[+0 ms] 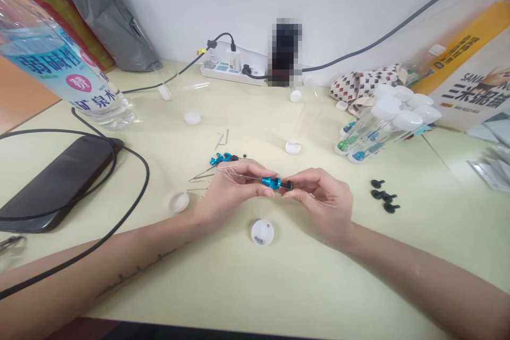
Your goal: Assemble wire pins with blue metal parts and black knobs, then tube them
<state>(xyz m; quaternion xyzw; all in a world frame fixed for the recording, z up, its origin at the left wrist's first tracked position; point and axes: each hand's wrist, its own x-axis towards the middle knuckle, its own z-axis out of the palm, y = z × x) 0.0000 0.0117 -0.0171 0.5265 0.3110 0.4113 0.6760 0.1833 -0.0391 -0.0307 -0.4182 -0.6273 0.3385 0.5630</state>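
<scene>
Between thumb and fingers, my left hand [227, 191] pinches a small blue metal part [271, 183], held level above the table. A thin wire runs back from that part over the left fingers. On its other side, my right hand [326, 202] is closed on the round head of a black thumbscrew [287, 185], whose shaft meets the blue part. How deep the shaft sits I cannot tell. Below the hands lies a white cap [262, 232] with tiny dark pieces in it. More blue parts [221, 159] lie just beyond my left hand.
Several black thumbscrews [384, 197] lie at right, near capped clear tubes [376, 130]. Bent metal rods [222, 139] and white caps [179, 202] are scattered about. A phone [59, 180], a looping black cable [146, 180] and a water bottle [75, 69] occupy the left.
</scene>
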